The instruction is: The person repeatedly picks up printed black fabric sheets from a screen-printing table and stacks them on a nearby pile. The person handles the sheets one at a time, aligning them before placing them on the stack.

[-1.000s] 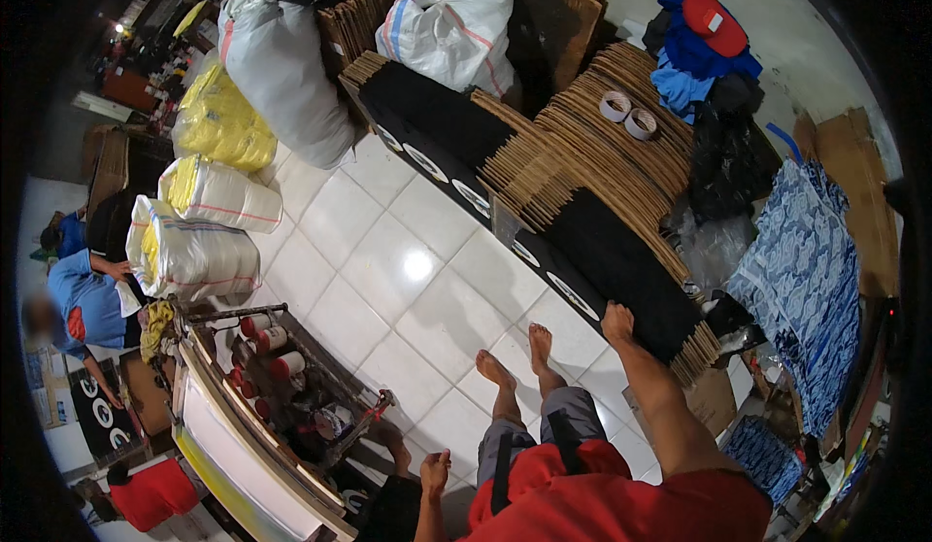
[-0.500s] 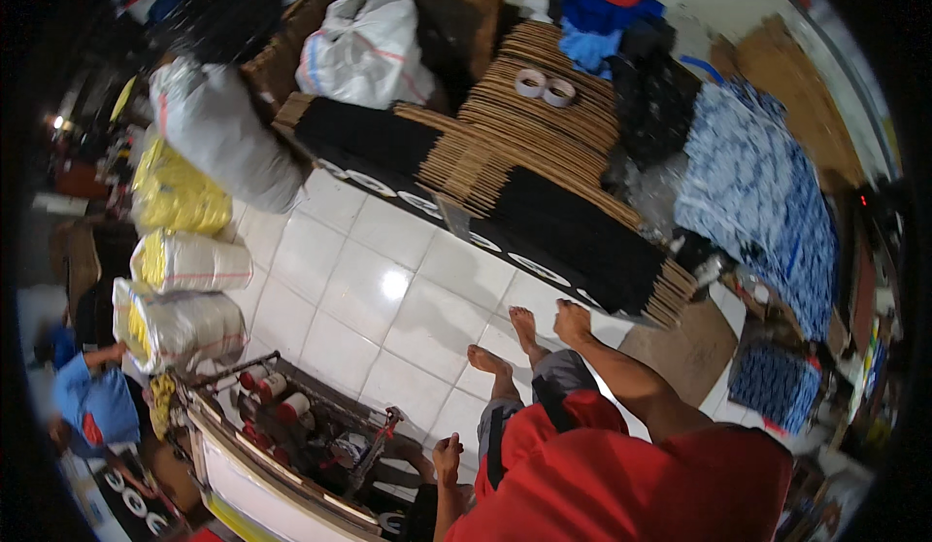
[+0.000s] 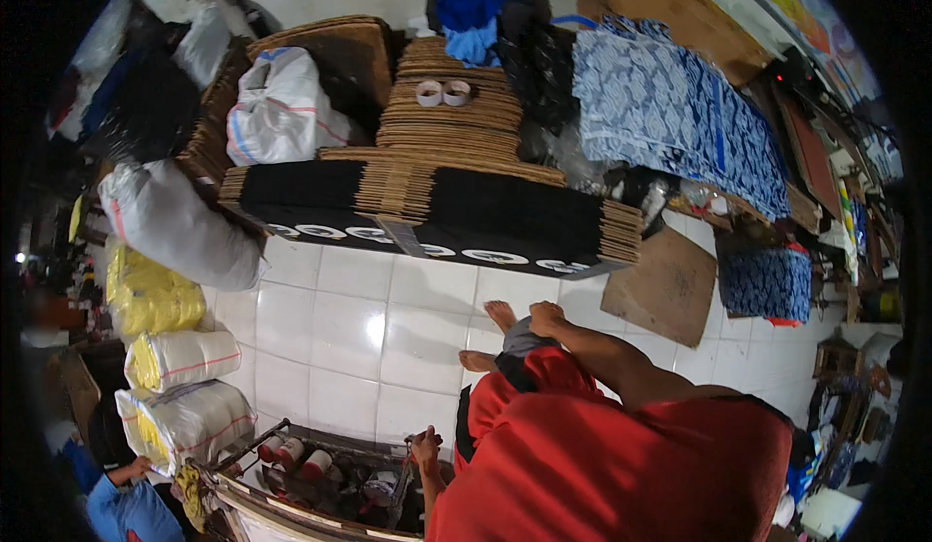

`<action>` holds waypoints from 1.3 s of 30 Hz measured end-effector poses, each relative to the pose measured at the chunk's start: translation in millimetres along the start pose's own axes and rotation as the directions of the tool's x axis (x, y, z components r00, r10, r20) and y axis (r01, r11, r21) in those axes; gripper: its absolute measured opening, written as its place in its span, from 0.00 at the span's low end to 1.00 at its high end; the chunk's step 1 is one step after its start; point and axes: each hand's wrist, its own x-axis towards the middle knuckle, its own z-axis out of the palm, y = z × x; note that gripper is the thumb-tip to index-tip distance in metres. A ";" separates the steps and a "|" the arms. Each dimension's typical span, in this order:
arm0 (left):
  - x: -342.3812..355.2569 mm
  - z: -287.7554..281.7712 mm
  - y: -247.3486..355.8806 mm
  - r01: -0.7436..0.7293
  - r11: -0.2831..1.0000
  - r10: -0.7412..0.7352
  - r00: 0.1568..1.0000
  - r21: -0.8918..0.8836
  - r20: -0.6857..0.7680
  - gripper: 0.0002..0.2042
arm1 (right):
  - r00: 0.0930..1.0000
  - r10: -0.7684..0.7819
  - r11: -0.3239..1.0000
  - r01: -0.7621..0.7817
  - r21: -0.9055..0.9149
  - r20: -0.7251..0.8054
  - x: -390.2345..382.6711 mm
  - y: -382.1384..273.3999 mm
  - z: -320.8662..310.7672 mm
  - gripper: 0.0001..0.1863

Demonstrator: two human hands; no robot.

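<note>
My right hand [image 3: 547, 319] hangs in front of me above my feet, its fingers curled in and nothing seen in them. Low at my left side, my left hand [image 3: 424, 447] is beside the corner of a metal-framed rack [image 3: 330, 433]; its fingers are loosely bent with the thumb apart, and I see nothing held. Ahead of me lies a long row of black printed cloth pieces [image 3: 515, 214] layered with cardboard sheets [image 3: 393, 190], white round prints showing along the near edge.
Behind the row, two tape rolls [image 3: 443, 93] rest on stacked cardboard [image 3: 451, 129]. White sacks [image 3: 180, 226] and yellow bundles [image 3: 155, 289] line the left. Blue patterned cloth [image 3: 670, 105] and a flat brown board [image 3: 665, 285] are at right. Another person in blue [image 3: 131, 508] is at lower left.
The view has turned right, so the cloth row now lies more level and further left. My feet and both hands have shifted; my left hand now appears closer to the rack's corner.
</note>
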 end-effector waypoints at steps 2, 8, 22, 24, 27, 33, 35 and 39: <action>7.5 -7.5 1.3 -0.014 1.000 0.014 0.999 0.018 -0.029 0.19 | 1.000 -0.016 1.000 0.016 -0.009 -0.008 -3.9 -5.4 1.3 0.17; 13.6 -22.7 -10.4 0.042 0.988 -0.048 0.998 -0.151 -0.041 0.17 | 0.992 0.065 0.998 -0.064 -0.009 0.112 24.8 -19.9 35.5 0.19; -17.8 -8.0 -10.7 0.106 0.987 -0.117 0.989 -0.118 -0.096 0.16 | 0.951 -0.187 0.942 0.245 -0.231 0.247 186.4 -90.7 44.3 0.19; -19.7 -4.4 11.2 0.203 0.949 -0.232 0.967 -0.239 -0.100 0.16 | 0.960 -0.187 0.957 0.226 -0.183 0.206 208.7 -109.3 23.3 0.19; -18.4 7.0 45.6 0.251 0.858 -0.336 0.934 -0.449 -0.121 0.15 | 0.821 -0.489 0.686 0.570 -0.452 0.293 246.1 -146.3 -6.7 0.17; 34.4 28.8 111.4 0.028 0.562 -0.327 0.925 -0.826 -0.192 0.11 | 0.723 -0.585 0.781 0.625 0.015 0.368 342.4 -217.7 -32.6 0.06; 44.3 36.7 125.2 -0.051 0.514 -0.317 0.916 -0.856 -0.245 0.10 | 0.465 -0.788 0.512 0.859 0.008 0.403 372.5 -245.4 -38.5 0.08; 44.4 55.9 135.2 -0.103 0.579 -0.361 0.857 -0.809 -0.367 0.13 | 0.527 -0.714 0.502 0.844 -0.187 0.461 370.2 -302.3 -66.9 0.09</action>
